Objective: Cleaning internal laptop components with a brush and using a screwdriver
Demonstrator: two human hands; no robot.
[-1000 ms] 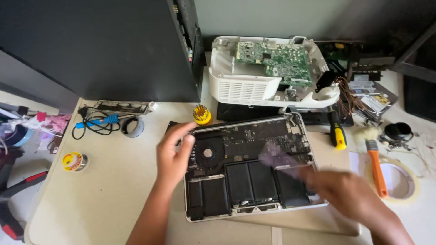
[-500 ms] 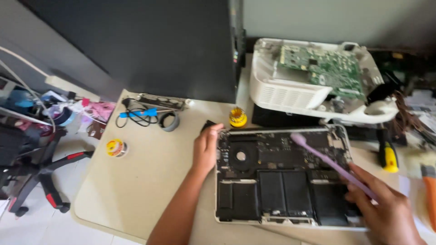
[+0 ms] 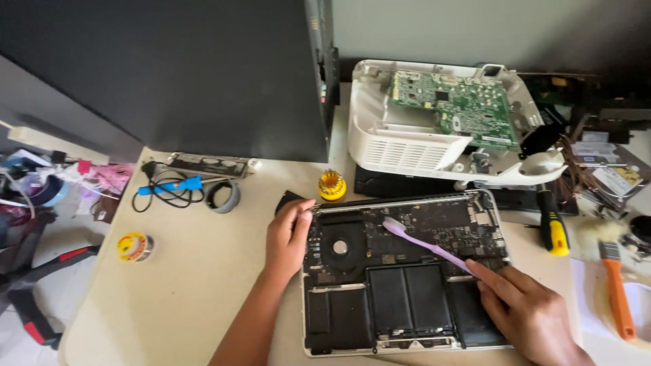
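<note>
An opened laptop (image 3: 404,339) lies bottom-up on the beige table, its fan, circuit board and black battery cells exposed. My left hand (image 3: 288,236) rests flat on the laptop's upper left corner, steadying it. My right hand (image 3: 525,312) grips the handle of a lilac toothbrush (image 3: 424,242) at the laptop's right side. The brush head touches the circuit board just right of the fan.
A white opened device with a green circuit board (image 3: 453,108) stands behind the laptop. A yellow bit holder (image 3: 332,184), a tape roll (image 3: 222,196), a blue-handled tool with cable (image 3: 169,188), a solder spool (image 3: 134,246), a yellow screwdriver (image 3: 556,230) and an orange brush (image 3: 616,288) lie around. A dark monitor stands at back left.
The view has swung about and now sits closer over the laptop. My right hand has brought the toothbrush leftward, its head now near the fan. My left hand stays on the corner.
</note>
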